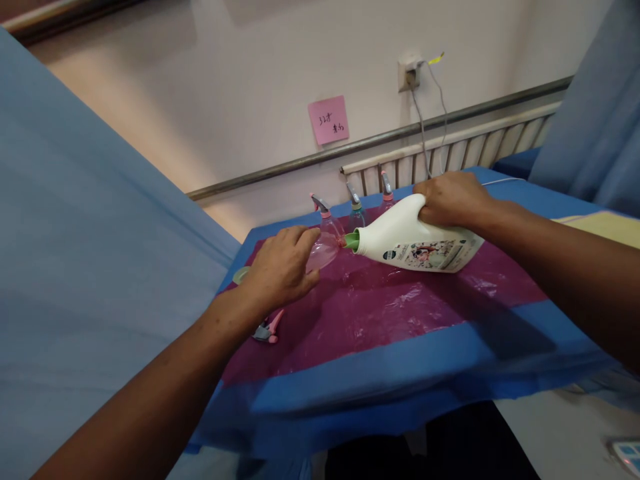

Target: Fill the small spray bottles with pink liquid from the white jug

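My right hand [453, 198] is wrapped round the handle of a white detergent jug [425, 233], which is tipped over to the left. The green pouring spout [353, 240] meets the neck of a clear pinkish spray bottle [323, 251] without its trigger head. My left hand [286, 265] curls round that bottle from the left, fingers above and thumb below, and the bottle leans toward the jug. A loose grey and pink trigger head [270, 329] lies below my left wrist. Beyond my left hand sits a pale green cap [241, 275], partly covered.
Behind the jug stand three spray bottles with trigger heads: pink [326, 223], teal [357, 215] and another pink [387, 197]. A glossy maroon sheet [380, 313] covers part of the blue table cloth [350, 387]. A radiator [465, 152], plugged cables and a blue curtain [100, 233] border the table.
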The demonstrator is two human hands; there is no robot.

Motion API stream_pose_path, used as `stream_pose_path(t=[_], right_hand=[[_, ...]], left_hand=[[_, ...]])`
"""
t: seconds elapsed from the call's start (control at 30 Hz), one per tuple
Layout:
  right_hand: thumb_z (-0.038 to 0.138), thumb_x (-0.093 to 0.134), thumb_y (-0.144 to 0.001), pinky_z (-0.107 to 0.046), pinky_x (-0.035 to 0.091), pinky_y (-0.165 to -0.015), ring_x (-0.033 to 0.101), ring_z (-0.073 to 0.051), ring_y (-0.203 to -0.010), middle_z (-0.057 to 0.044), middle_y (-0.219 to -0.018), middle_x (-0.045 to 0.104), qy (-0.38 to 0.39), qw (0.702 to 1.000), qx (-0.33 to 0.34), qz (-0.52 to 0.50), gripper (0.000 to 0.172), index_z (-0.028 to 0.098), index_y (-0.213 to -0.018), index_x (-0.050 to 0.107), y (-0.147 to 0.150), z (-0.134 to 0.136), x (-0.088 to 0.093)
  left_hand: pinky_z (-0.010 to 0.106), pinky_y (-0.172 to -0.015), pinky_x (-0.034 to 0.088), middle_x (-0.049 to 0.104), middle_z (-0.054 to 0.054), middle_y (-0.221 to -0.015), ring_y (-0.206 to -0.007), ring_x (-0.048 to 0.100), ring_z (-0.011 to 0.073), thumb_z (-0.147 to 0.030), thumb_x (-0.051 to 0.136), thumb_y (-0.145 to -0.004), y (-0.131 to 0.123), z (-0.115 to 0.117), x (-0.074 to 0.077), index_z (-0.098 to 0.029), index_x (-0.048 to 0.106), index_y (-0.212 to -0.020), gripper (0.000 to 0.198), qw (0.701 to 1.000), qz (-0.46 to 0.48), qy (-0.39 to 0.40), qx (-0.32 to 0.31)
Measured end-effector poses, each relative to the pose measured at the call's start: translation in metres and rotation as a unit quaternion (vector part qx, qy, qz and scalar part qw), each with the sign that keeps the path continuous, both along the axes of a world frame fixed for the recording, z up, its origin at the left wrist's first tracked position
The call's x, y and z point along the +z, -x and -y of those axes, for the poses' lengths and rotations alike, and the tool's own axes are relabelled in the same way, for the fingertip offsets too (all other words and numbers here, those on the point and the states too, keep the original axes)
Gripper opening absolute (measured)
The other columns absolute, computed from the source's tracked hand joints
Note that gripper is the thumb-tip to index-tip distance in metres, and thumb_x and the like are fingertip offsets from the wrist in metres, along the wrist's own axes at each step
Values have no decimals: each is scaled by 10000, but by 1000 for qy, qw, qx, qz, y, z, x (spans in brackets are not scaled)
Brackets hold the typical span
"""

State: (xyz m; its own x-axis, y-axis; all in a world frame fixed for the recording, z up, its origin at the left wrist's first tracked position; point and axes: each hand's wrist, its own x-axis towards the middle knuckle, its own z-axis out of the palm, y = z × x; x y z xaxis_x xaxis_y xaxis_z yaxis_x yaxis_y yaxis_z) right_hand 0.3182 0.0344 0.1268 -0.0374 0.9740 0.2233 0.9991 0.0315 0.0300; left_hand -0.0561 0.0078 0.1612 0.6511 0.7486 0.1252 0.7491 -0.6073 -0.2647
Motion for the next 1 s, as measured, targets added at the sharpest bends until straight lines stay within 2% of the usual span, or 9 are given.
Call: stream_pose_path(t=[0.2,0.4,0.6,0.83,1.0], right_hand=[[414,675,-949,-422,432,-772,726,-366,-961,-159,-1047,798,17,999,6,-26,308,264,-1171,827,1,-4,0],[459,642,-970,-428,438,-739,712,-367,-954,-165,-1039,806,18,1000,14,-9,317,291,-1162,831,2,-4,1],[415,599,-970,-426,419,-703,713,-358,-907,-170,-1046,816,12,999,23,21,331,276,-1163,828,4,-4,2],[503,629,-993,-434,445,-746,717,-368,-967,-162,-1022,799,21,1000,19,-12,326,301,-1150,831,4,-4,2],[450,644,-976,-439,445,-752,718,-375,-966,-158,-1002,794,18,999,25,-5,307,301,-1167,833,5,-5,3]], left_hand=[[550,-1159,547,629,199,-1592,-1429,624,411,-302,702,-957,-4,3,4,-208,544,-1555,626,999,-34,-7,12],[552,-1113,559,656,197,-1546,-1354,649,412,-285,740,-925,-6,3,5,-215,534,-1572,683,998,-66,-19,7],[548,-1137,535,630,191,-1584,-1391,632,418,-283,739,-926,-10,4,8,-214,541,-1578,685,997,-79,-8,18],[553,-1141,522,634,197,-1583,-1418,614,427,-265,717,-925,-15,2,11,-201,524,-1613,717,994,-111,-14,18],[552,-1134,526,644,194,-1572,-1410,614,420,-266,706,-929,-15,2,12,-217,520,-1618,716,993,-119,-15,13]])
